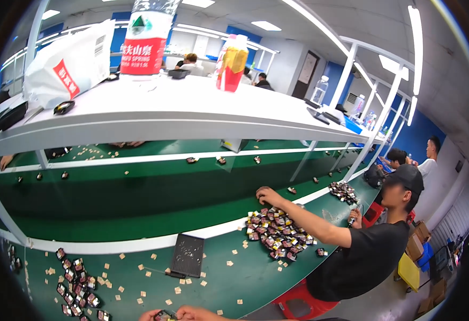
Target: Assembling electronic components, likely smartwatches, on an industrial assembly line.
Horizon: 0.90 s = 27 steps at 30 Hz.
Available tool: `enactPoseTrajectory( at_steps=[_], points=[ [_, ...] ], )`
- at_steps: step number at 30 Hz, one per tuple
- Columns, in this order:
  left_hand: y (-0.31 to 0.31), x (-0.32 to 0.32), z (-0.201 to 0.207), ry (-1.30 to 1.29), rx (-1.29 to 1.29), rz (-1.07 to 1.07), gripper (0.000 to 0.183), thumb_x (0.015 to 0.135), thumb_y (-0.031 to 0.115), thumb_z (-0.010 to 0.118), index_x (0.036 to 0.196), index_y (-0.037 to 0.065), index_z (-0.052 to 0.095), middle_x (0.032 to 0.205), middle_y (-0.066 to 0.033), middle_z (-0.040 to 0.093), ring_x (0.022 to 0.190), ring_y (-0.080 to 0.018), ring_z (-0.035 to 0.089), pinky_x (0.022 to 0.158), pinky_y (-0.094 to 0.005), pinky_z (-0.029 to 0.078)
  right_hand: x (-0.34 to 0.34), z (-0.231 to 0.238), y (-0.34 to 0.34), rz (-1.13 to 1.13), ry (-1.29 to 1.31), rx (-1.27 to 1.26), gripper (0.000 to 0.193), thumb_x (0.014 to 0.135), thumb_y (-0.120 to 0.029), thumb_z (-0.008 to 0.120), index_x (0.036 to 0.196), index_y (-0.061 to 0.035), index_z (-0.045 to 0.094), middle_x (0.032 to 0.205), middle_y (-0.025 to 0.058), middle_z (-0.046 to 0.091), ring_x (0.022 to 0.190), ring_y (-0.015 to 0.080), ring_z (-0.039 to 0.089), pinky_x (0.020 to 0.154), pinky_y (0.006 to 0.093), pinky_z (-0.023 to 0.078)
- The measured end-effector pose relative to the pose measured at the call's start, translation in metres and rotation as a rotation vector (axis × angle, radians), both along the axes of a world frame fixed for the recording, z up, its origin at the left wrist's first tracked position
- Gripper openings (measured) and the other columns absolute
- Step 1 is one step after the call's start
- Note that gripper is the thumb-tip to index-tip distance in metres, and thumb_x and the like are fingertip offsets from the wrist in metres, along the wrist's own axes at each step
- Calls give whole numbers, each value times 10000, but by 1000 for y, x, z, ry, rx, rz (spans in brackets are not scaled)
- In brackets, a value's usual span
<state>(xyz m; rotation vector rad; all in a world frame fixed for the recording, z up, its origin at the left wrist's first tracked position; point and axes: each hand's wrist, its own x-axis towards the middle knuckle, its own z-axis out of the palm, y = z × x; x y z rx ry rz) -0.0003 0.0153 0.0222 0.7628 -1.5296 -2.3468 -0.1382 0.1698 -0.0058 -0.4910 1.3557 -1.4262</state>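
Note:
At the bottom edge my left hand [149,315] and my right hand [198,312] come together, fingers closed around one small black electronic part [165,315]; the lower part of both hands is cut off. Similar small black parts with pale labels lie in a loose pile [76,289] to the left on the green worktable [133,307]. Just beyond my hands is a flat black ribbed tray [187,255] with small bits on it. Small beige square pieces [178,290] are scattered around it.
A person in a black cap [371,235] sits at right, one arm over a big heap of parts [277,232]. Behind a white rail runs a green conveyor belt [111,203] carrying scattered parts. The shelf [191,120] above holds a white bag [71,64] and bottles [146,37].

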Motion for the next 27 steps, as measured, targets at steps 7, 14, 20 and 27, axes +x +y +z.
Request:
enactPoseTrajectory(
  at_steps=[7, 14, 20, 27],
  points=[
    [-3, -5, -19, -27, 9, 51, 296, 987, -12, 603, 1278, -66, 598, 1066, -116, 671, 851, -170, 692, 677, -289, 602, -14, 21, -3, 82, 27, 136, 118, 1021, -181, 646, 1081, -83, 617, 851, 14, 694, 645, 67, 609, 577, 241, 499],
    [-6, -11, -13, -37, 19, -4, 327, 1000, -13, 578, 1322, -63, 603, 1025, -99, 685, 816, -137, 693, 718, -264, 583, -15, 29, -6, 26, -33, 106, 116, 1007, -75, 661, 1073, -32, 576, 861, 44, 706, 632, 63, 592, 547, 212, 456],
    [-2, -8, -10, -105, -111, -46, 340, 988, -14, 568, 1322, -60, 615, 910, -77, 696, 772, -114, 703, 704, -251, 567, -13, 28, -10, -25, -40, 56, 100, 1010, -42, 645, 1051, -2, 563, 840, 42, 686, 629, 65, 578, 556, 226, 464],
    [2, -9, -6, -97, -266, -41, 334, 1006, 8, 588, 1334, -41, 628, 966, -75, 679, 798, -119, 694, 711, -256, 564, -19, 47, -8, 69, 133, 332, 125, 1000, -83, 674, 1003, -13, 570, 768, 30, 697, 564, 51, 568, 512, 222, 451]
  ],
)
